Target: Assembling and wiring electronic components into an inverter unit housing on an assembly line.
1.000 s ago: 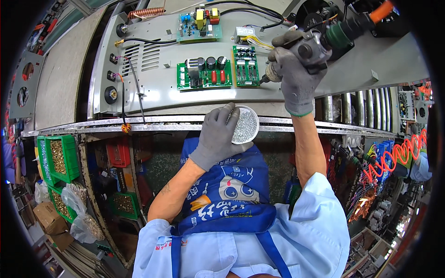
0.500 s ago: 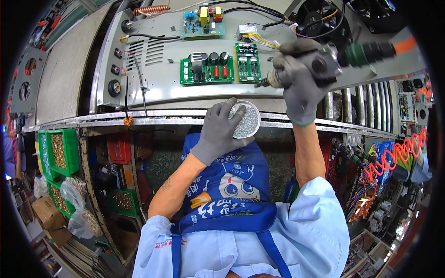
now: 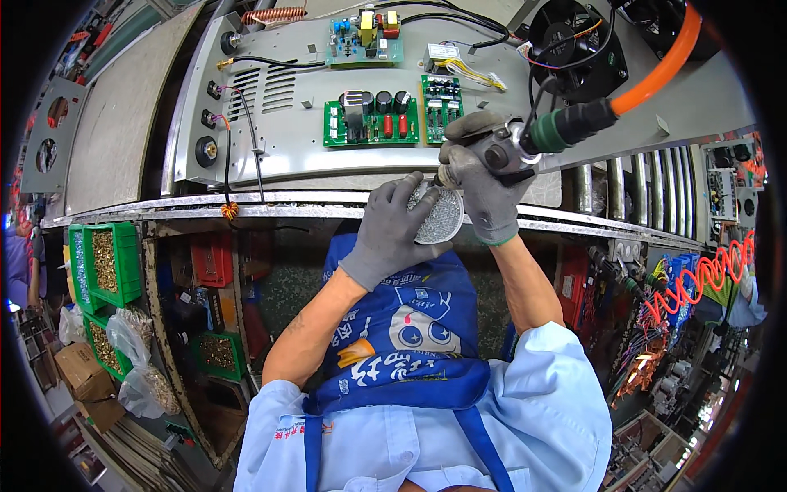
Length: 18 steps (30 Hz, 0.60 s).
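Note:
My left hand (image 3: 384,228), in a grey glove, grips a round white tub (image 3: 461,220) at the bench's front edge. Small silvery pieces of hardware (image 3: 443,217), likely screws, fill it. My gloved right hand (image 3: 485,197) is wrapped round a grey air screwdriver (image 3: 498,154) with a green-and-black hose fitting. Its tip is at the tub's upper rim, partly hidden by my fingers; whether a screw is on it I cannot tell. Just beyond lie a green circuit board with black capacitors (image 3: 338,129) and a narrow green board (image 3: 441,92), both on a grey metal chassis (image 3: 287,156).
An orange air hose (image 3: 660,74) rises to the upper right from the tool. Black fans (image 3: 574,49) and another circuit board (image 3: 365,53) sit farther back on the chassis. Metal rollers (image 3: 639,193) line the bench's right. Green bins of brass-coloured parts (image 3: 123,262) stand at the left.
My right hand has brought the air screwdriver left and down from above the chassis to the tub. The left hand keeps its grip on the tub, almost still.

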### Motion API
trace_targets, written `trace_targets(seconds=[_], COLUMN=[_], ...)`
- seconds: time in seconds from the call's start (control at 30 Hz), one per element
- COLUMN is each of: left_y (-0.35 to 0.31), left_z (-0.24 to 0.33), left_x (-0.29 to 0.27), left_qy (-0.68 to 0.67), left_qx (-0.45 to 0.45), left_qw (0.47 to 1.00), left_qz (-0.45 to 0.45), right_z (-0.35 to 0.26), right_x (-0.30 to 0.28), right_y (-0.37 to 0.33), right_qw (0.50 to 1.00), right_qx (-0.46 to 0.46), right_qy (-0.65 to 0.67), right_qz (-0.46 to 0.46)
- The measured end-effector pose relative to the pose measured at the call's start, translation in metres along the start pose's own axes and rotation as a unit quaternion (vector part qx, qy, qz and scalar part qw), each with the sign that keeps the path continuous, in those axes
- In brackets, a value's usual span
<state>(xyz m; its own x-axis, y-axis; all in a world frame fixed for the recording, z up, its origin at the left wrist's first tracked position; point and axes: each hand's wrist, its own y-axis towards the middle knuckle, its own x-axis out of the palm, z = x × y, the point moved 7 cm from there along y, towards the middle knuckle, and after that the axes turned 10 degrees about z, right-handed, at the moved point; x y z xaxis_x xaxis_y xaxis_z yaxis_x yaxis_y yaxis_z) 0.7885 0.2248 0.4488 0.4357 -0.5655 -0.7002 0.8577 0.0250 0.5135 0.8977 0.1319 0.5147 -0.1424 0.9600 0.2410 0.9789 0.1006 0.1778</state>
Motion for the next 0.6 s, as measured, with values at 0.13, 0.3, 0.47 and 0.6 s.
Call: trace_targets(seconds=[0.13, 0.3, 0.47, 0.6], left_y=[0.001, -0.002, -0.001, 0.001], left_z=[0.0, -0.001, -0.002, 0.0], left_x=[-0.001, -0.002, -0.001, -0.003], left_qy=[-0.01, -0.02, -0.024, -0.013], left_qx=[-0.008, -0.012, -0.008, -0.017], left_qw=[1.0, 1.0, 1.0, 1.0], left_qz=[-0.003, 0.015, 0.016, 0.004], right_z=[-0.001, -0.007, -0.035, -0.023], right_x=[0.007, 0.013, 0.017, 0.007], right_y=[-0.001, 0.001, 0.01, 0.045], right_qw=[0.997, 0.993, 1.0, 0.988], right_qx=[-0.058, -0.1, 0.009, -0.144], right_qy=[-0.029, -0.044, 0.021, 0.033], right_qz=[-0.038, -0.053, 0.018, 0.046])
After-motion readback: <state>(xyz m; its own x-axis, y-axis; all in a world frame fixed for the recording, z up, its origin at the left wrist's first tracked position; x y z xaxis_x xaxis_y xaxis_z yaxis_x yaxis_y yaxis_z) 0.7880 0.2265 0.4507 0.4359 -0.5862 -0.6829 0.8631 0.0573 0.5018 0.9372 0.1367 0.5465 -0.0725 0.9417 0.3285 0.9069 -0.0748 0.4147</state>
